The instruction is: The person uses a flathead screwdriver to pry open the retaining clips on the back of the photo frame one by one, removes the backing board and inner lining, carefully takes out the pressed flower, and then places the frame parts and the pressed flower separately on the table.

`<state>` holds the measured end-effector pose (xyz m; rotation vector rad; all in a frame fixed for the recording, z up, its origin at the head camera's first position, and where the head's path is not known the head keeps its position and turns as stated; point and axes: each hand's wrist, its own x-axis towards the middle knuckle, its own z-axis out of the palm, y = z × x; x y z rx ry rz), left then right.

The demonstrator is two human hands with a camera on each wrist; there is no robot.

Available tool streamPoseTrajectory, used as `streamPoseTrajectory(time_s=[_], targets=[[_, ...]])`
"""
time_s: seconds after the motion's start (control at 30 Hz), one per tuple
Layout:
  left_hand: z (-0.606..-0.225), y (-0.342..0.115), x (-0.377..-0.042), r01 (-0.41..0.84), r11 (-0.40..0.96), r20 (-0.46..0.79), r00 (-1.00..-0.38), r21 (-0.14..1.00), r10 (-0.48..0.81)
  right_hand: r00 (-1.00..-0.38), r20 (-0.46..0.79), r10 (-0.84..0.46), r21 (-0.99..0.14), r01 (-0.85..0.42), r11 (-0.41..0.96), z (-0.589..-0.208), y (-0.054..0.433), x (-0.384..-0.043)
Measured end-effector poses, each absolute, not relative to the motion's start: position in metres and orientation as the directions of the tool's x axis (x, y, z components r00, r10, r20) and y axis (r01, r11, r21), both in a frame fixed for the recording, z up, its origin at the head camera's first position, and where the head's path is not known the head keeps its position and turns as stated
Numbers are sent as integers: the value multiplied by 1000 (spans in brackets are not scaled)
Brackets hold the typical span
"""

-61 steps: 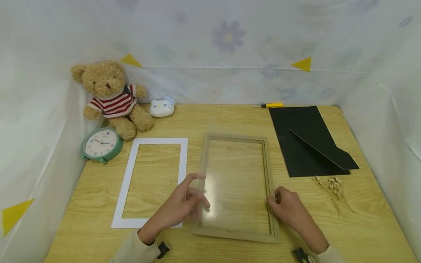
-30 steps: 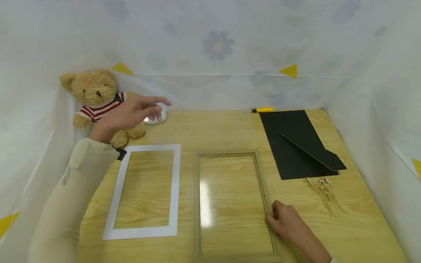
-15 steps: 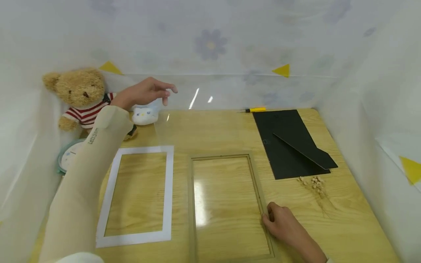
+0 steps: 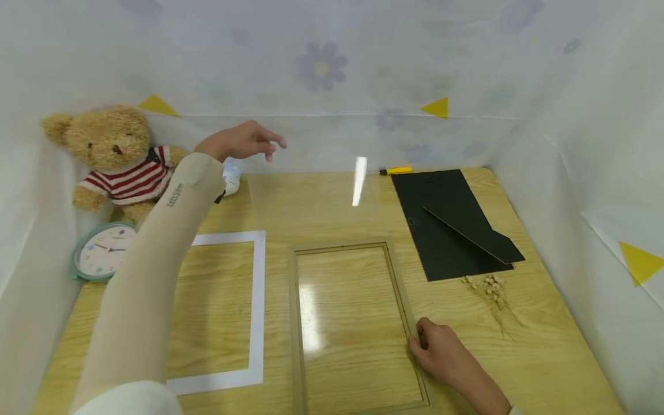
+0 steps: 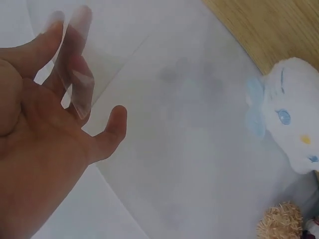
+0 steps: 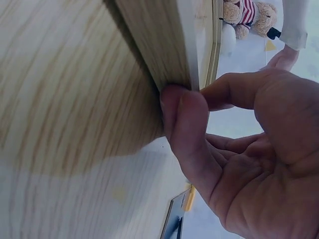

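Note:
My left hand (image 4: 241, 140) is raised over the back left of the table. It pinches a corner of a clear sheet (image 4: 359, 181), which shows mainly by its glare and faint edges. In the left wrist view, the thumb and fingers (image 5: 82, 94) lie on either side of the transparent sheet. My right hand (image 4: 446, 354) grips the right side of a wooden picture frame (image 4: 295, 323) lying on the table. Close up in the right wrist view, its thumb and fingers pinch the wooden edge (image 6: 159, 45). Left of the frame lies a white mat border (image 4: 256, 311), partly covered by my left sleeve.
A black frame back (image 4: 446, 242) with its stand raised lies at right, beside a yellow screwdriver (image 4: 398, 170) and dried flowers (image 4: 494, 288). At left are a teddy bear (image 4: 116, 155), a green clock (image 4: 101, 253) and a white plush head (image 4: 231, 178).
My left hand has carried the clear sheet from beside the frame up to the back left, then slightly right. The right hand keeps its hold on the frame. The head view has shifted.

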<state>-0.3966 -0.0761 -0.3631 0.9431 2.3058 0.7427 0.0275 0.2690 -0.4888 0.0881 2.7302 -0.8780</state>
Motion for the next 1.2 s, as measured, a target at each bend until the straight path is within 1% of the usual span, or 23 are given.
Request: streamPoseTrajectory(time_s=[0.27,0.43,0.57,0.73,1.0,1.2], targets=[[-383,-63,-404,458,750,-323,-702,478,635,-965,-261,-20,-549,131,825,-490,271,30],[-400,-52,-402,498,782,-272,-748,375,606,-958,-286,-7,-544,156,825,-490,271,32],[-416,-46,-402,543,781,-236,-752,308,616,-957,-289,6,-538,168,826,-489,270,33],[-436,-42,-400,560,770,-233,-740,305,630,-955,-296,18,-529,180,829,-489,269,34],[-454,-41,-393,503,757,-242,-742,417,625,-950,-312,14,-539,190,821,-488,270,38],[-462,-41,-394,523,755,-237,-736,397,634,-949,-314,20,-520,190,832,-486,271,37]])
